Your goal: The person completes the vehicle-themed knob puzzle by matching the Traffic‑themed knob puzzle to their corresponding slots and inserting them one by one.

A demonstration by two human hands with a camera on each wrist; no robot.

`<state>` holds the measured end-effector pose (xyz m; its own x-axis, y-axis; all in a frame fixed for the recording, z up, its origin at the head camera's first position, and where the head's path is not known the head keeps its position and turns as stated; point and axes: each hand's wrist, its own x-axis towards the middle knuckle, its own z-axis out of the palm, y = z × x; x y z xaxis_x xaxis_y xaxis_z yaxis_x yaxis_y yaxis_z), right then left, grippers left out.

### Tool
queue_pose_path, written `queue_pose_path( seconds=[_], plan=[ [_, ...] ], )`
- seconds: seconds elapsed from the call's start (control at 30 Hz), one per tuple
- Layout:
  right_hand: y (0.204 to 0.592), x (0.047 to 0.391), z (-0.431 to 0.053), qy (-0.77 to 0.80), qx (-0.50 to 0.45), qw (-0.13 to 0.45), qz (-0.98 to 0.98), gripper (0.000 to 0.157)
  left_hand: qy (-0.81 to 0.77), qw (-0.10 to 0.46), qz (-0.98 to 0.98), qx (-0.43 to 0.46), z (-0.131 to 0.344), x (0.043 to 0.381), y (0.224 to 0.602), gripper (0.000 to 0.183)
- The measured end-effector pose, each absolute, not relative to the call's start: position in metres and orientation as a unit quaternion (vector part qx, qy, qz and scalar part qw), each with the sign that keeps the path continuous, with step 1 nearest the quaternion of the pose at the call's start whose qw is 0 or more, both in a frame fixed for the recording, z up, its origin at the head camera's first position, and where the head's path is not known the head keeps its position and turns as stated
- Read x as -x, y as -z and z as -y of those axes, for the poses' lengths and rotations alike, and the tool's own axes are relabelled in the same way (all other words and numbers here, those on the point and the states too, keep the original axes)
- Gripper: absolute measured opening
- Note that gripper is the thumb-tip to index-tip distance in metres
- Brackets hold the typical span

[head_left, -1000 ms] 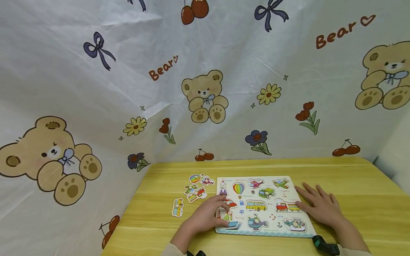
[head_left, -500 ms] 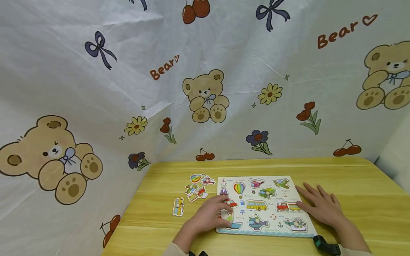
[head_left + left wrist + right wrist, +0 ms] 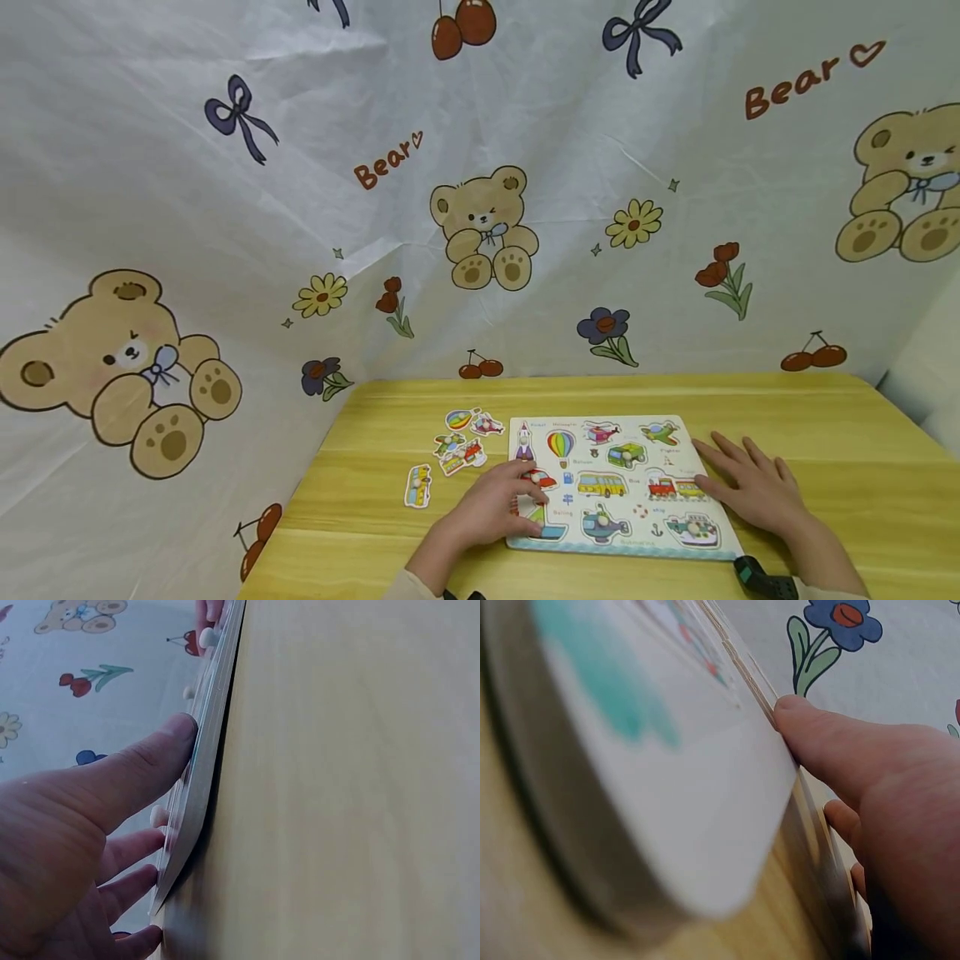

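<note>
A white vehicle puzzle board lies on the table, bearing pictures of a balloon, buses, a train and other vehicles. My left hand is over its lower left corner. The left thumb touches the board beside the sailboat piece, which the hand partly covers. In the left wrist view, the spread fingers reach the board's edge, and a knob shows between thumb and fingers. My right hand rests flat at the right side, its thumb against the board's edge.
Several loose knobbed pieces lie left of the board: a bus, a balloon, a helicopter, a plane and a train. A bear-patterned cloth hangs behind the table.
My left hand has shifted slightly right. The sailboat's hull looked tilted a second ago and now lies level in the board. The right hand has stayed in place.
</note>
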<state>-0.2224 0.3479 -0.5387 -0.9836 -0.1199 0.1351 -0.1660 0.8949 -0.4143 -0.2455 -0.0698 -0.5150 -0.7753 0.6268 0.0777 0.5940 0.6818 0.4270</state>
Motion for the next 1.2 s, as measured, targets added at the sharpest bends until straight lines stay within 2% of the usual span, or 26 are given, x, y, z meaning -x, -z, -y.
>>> queue_pose_path(
  seconds=[0.7,1.0,1.2],
  plan=[
    [0.543,0.225,-0.35,-0.207,-0.08,0.052,0.974,0.068,-0.261,0.067,-0.907,-0.323,0.083,0.246,0.508,0.033],
    [0.541,0.222,-0.351,-0.21,-0.075,0.052,0.973,0.068,-0.365,0.05,-0.9,-0.233,0.13,0.254,0.499,0.035],
    [0.54,0.223,-0.348,-0.214,-0.074,0.053,0.973,0.068,-0.36,0.025,-0.912,-0.194,0.17,0.262,0.498,0.036]
  ],
)
